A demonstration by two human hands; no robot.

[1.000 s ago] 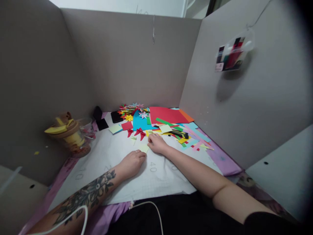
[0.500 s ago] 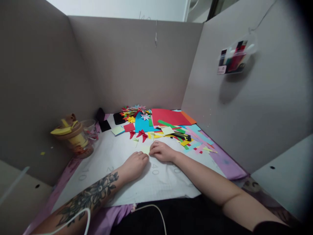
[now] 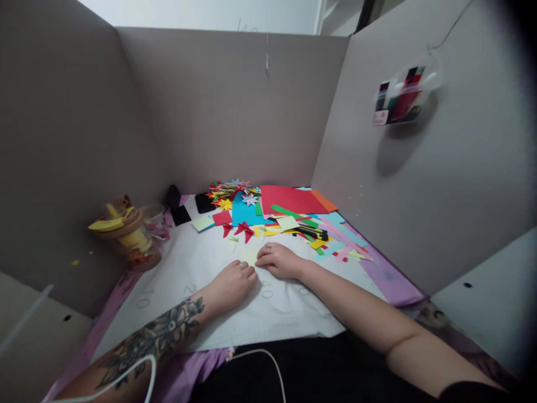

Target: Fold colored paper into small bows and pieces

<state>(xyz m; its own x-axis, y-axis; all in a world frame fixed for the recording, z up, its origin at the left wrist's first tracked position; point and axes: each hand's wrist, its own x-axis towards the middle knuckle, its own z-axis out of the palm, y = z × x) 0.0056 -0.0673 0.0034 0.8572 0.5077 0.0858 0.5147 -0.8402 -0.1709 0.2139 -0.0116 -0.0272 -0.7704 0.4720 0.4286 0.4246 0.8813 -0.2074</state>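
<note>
Between my hands a small pale yellow piece of paper (image 3: 250,257) lies on the white sheet, its near part hidden by my fingers. My left hand (image 3: 233,284), with a ring on one finger, is closed with its fingertips at the paper's near edge. From the other side my right hand (image 3: 278,261) pinches the paper's right edge, fingers bent and together. Just beyond them lie a small pale green folded piece (image 3: 234,239) and two red folded paper pieces, one of them (image 3: 244,231) larger.
Behind are folded paper stars (image 3: 226,193), red paper sheets (image 3: 289,200), a blue sheet (image 3: 243,211) and a black-and-yellow utility knife (image 3: 314,232). Coloured strips (image 3: 342,235) spread at the right. A brown-and-yellow cup (image 3: 136,238) stands left. Grey partitions (image 3: 235,112) enclose the table.
My left hand has shifted slightly to the right and its fingers have rolled a little over the paper's near edge. My right hand stays nearly in place.
</note>
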